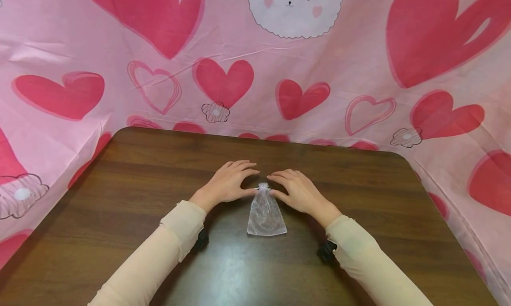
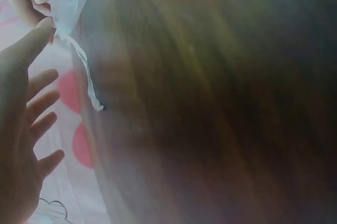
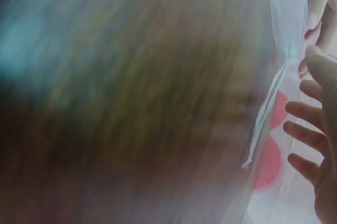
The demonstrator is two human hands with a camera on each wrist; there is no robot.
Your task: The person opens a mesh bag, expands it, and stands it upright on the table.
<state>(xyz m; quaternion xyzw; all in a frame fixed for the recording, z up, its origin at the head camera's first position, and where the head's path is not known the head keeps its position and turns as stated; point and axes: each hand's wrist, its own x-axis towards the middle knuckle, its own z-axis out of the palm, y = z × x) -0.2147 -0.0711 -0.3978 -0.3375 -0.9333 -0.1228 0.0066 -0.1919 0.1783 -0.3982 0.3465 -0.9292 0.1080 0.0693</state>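
The sheer pouch (image 1: 266, 217) lies on the worktop (image 1: 339, 166), with the left hand (image 1: 226, 182) and right hand (image 1: 301, 194) flanking its gathered neck (image 1: 263, 187), both grips loosely spread, apparently holding nothing, so adjusting the neck seems underway, the next move likely needing a drawstring (image 2: 87, 71) pinch.

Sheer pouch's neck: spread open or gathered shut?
Gathered shut: in the head view, the sheer pouch narrows to a bunched neck, with its body flaring below.
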